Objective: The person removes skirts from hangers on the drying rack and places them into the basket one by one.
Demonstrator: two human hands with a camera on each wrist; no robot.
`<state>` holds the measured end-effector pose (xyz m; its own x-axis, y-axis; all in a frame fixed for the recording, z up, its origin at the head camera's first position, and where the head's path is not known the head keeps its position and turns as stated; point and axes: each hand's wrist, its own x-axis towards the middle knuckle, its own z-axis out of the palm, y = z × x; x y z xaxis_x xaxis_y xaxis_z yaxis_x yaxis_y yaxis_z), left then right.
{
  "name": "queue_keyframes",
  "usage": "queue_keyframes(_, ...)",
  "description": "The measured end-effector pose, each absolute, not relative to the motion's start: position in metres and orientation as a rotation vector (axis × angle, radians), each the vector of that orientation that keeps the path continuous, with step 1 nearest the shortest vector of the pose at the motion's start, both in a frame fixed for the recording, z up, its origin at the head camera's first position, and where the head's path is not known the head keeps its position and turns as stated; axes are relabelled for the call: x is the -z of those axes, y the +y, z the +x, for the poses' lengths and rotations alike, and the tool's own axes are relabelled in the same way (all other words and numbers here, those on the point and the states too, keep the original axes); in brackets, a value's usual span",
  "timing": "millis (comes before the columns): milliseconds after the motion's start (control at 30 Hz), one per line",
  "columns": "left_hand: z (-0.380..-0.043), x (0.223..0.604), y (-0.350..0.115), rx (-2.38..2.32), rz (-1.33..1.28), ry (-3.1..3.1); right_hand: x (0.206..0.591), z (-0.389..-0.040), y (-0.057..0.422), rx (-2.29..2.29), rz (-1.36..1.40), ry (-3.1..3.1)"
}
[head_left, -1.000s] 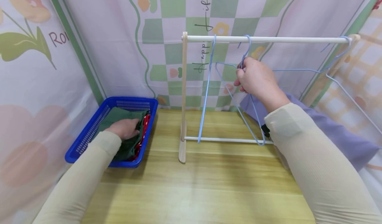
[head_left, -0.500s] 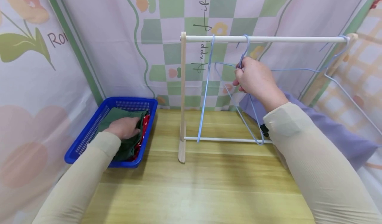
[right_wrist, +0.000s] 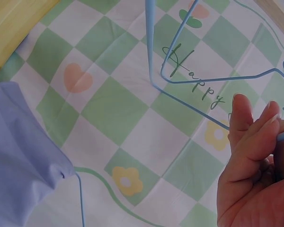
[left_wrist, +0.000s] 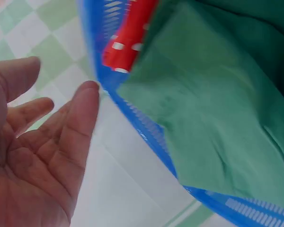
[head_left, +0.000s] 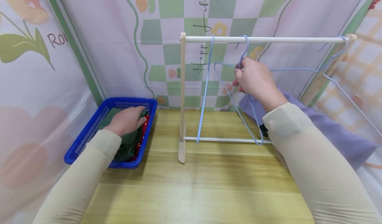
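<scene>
I'd pinch soft-looking green cloth point(left_wrist: 213, 113) by a corner; left hand point(head_left: 127, 120) loose above, right hand point(head_left: 256, 77) gripping blue wire hanger point(head_left: 248, 45).

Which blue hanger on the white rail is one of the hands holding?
The middle hanger, the only one gripped by the right hand; the left hanger and right hanger hang unheld.
</scene>
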<state>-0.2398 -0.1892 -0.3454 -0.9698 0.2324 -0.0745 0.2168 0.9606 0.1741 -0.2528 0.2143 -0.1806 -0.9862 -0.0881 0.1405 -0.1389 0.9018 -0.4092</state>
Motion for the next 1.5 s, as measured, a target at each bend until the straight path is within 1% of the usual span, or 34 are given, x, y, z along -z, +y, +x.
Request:
queue_keyframes(367, -0.238, 0.32, -0.161, -0.802, 0.485, 3.126, 0.179, -0.253, 0.215, -0.637, 0.169, -2.952)
queue_keyframes(633, -0.235, 0.305, -0.133, -1.124, 0.49, 3.1, 0.178, -0.251, 0.214, -0.64, 0.161, -2.959)
queue_keyframes(767, -0.238, 0.297, -0.12, -1.276, 0.536, 3.075, 0.178, -0.251, 0.214, -0.644, 0.16, -2.957)
queue_keyframes(1167, -0.253, 0.28, -0.083, -1.457, 0.666, 3.122, 0.179, -0.25, 0.215, -0.641, 0.152, -2.961)
queue_keyframes(1500, -0.26, 0.275, -0.065, -1.517, 0.579, 3.056, 0.18, -0.25, 0.214, -0.633, 0.157, -2.957)
